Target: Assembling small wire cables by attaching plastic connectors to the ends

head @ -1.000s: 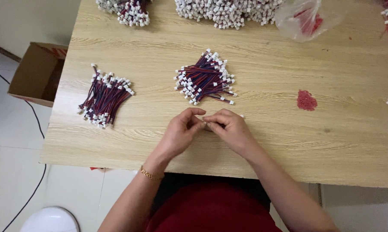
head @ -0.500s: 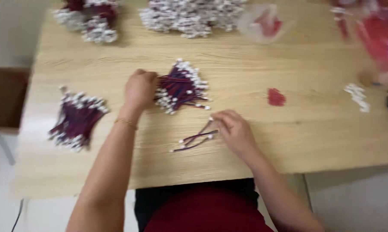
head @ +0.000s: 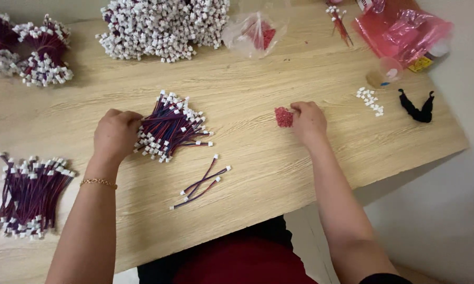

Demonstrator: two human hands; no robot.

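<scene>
My left hand (head: 115, 134) rests on the left end of a fanned bundle of red and blue wires with white connectors (head: 169, 126), fingers curled on it. My right hand (head: 308, 120) is at a small pile of red bits (head: 284, 117), fingertips touching it; what the fingers hold cannot be seen. A few loose wires with white plugs (head: 201, 182) lie on the wooden table (head: 258, 163) between my arms, touched by neither hand.
Another wire bundle (head: 29, 193) lies at the near left, more bundles (head: 29, 52) at the far left. A big heap of white connectors (head: 161, 26), a clear bag (head: 253, 34), red bags (head: 402, 29), loose white plugs (head: 370, 100) and a black scrap (head: 416, 107) sit beyond.
My right hand left the loose wires and moved right to the red pile. My left hand stays on the fanned bundle. The view has shifted right.
</scene>
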